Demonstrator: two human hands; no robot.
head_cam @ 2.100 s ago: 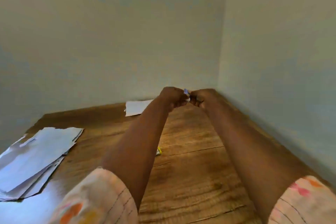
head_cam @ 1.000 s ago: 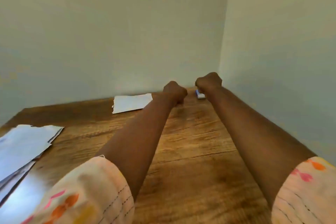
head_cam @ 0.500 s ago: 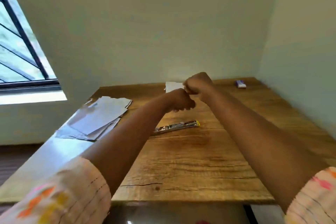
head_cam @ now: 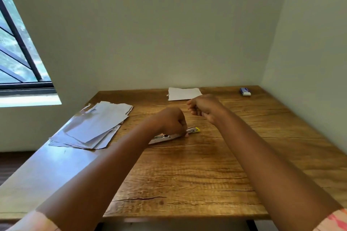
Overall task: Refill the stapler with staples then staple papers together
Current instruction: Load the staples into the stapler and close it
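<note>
Far left on the desk (head_cam: 187, 184): a loose pile of papers (head_cam: 93, 125), fanned and unstapled as far as can be seen, well apart from both hands. Next along, left hand (head_cam: 171, 121) down on the stapler (head_cam: 172, 135), fingers curled over its metal body and holding it flat against the wood, yellow tip poking out to the right. Open or closed magazine: cannot tell from here. Just right and higher, right hand (head_cam: 202, 108) clenched in the air above the desk, apart from the stapler; possibly pinching a strip of staples, but nothing visible between the fingers. Behind it, a single sheet (head_cam: 183, 93) by the wall. Far right corner, a small blue-and-white box (head_cam: 245, 91), likely the staples' box. Judged stage: refill under way, loading not yet shown complete; stapling of the papers wholly left to do.
</note>
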